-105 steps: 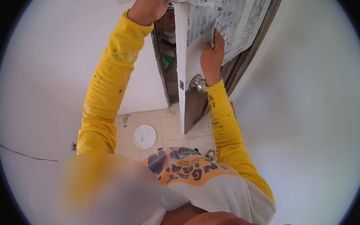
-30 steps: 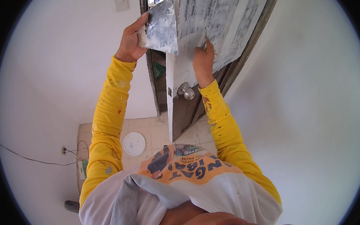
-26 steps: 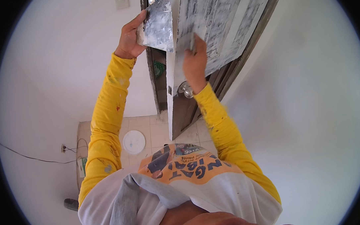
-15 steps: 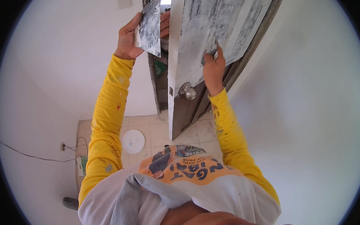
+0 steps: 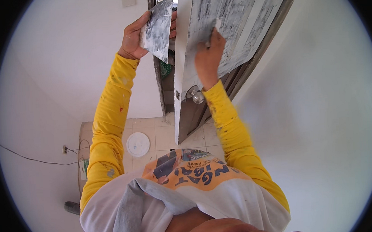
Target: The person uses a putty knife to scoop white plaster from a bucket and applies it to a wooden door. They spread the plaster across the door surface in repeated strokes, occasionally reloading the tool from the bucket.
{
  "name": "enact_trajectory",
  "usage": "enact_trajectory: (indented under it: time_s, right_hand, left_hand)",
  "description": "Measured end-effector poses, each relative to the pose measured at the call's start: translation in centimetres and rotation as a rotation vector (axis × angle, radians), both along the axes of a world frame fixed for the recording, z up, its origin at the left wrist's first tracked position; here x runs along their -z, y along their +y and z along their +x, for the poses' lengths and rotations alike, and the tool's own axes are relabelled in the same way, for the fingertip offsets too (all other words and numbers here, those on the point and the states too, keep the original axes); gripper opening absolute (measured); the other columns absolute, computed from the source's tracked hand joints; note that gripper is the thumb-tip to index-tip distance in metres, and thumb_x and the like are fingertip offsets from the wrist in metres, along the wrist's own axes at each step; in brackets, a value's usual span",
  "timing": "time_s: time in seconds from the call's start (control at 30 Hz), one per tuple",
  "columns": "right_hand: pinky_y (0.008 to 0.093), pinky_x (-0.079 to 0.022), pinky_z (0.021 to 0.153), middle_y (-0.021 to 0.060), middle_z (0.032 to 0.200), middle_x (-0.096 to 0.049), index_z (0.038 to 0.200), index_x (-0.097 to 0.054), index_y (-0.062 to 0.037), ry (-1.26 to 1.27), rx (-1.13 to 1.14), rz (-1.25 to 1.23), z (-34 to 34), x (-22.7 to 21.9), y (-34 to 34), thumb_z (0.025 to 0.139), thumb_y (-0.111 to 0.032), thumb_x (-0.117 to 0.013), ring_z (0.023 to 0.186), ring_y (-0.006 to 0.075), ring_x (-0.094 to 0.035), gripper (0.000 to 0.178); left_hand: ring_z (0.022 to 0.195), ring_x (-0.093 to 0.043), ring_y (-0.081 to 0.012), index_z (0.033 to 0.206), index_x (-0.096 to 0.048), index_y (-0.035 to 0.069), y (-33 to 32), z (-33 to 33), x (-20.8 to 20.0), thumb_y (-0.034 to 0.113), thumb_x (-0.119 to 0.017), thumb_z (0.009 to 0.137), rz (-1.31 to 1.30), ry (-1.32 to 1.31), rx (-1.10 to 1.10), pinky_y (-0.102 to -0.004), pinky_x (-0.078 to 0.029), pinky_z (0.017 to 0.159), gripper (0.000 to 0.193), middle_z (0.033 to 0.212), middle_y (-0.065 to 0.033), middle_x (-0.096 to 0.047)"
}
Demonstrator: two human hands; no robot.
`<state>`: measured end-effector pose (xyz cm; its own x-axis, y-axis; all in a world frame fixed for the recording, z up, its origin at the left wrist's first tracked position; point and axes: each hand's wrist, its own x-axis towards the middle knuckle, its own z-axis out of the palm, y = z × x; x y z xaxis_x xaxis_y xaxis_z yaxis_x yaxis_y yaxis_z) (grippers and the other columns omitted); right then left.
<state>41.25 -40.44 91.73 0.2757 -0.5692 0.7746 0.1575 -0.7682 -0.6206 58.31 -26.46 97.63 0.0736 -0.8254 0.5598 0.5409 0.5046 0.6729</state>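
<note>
So the person's left hand [image 5: 133, 39] has a firm grip on a flat plate [image 5: 156, 31] that's smeared white and grey, thumb over the near edge and the plate tilted up on a slant. Some fingers [image 5: 173, 28] show just past its far side; they look like that same hand's, though it's hard to be sure. The right hand [image 5: 210, 59] is curled around a small flat tool [image 5: 218, 24], up at the patchy white upper part of the door [image 5: 240, 26]. There's motion blur, so can't tell whether it's actually touching the surface.

What could go wrong? The door first, I'd say — it's ajar, nothing visible is holding it, and a hard push from the tool could swing it. Those fingers are right by the door's edge, so that's a possible knock or pinch. The plate's pretty close to that edge too, so a bump could tip it or smear the white paint there.

The steep slant is another one: if the stuff on the plate is wet, it could slide off onto the tiled floor [image 5: 164, 135], where a round white lid [image 5: 138, 144] is lying. And the right cuff is just beside the doorknob [image 5: 196, 95] — a sloppy stroke might snag it.
</note>
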Motion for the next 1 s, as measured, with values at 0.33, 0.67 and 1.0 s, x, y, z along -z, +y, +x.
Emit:
enact_trajectory:
  time_s: [0.33,0.67,1.0]
  right_hand:
    - [0.0417,-0.035,0.115,0.0257,0.144,-0.048,0.143,-0.047,0.0071,-0.006,-0.196,0.113,-4.3,1.1,-2.1,0.088,0.005,-0.049,0.133,0.0405,-0.048,0.055]
    - [0.0435,-0.033,0.115,0.0318,0.142,-0.046,0.140,-0.046,0.0137,0.048,-0.140,0.328,-0.9,2.7,-5.1,0.087,0.001,-0.047,0.134,0.0425,-0.045,0.055]
    - [0.0424,-0.037,0.110,0.0243,0.131,-0.052,0.138,-0.048,0.0139,-0.055,-0.187,0.185,-1.4,-2.0,-1.7,0.084,-0.003,-0.055,0.122,0.0380,-0.051,0.057]
  left_hand:
    - [0.143,-0.042,-0.0406,0.153,-0.029,-0.009,0.1,-0.2,0.4,0.036,-0.035,0.109,-0.057,0.030,0.066,-0.0539,-0.029,0.122,0.063,0.156,-0.0270,-0.038]
    - [0.143,-0.037,-0.0491,0.155,-0.025,-0.006,0.3,-2.0,-0.5,0.037,-0.032,0.109,0.076,0.051,-0.237,-0.0617,-0.028,0.120,0.063,0.158,-0.0332,-0.030]
    - [0.141,-0.040,-0.0472,0.152,-0.031,-0.006,-0.2,0.8,0.5,0.036,-0.034,0.109,-0.032,0.129,0.148,-0.0614,-0.027,0.120,0.061,0.156,-0.0318,-0.034]
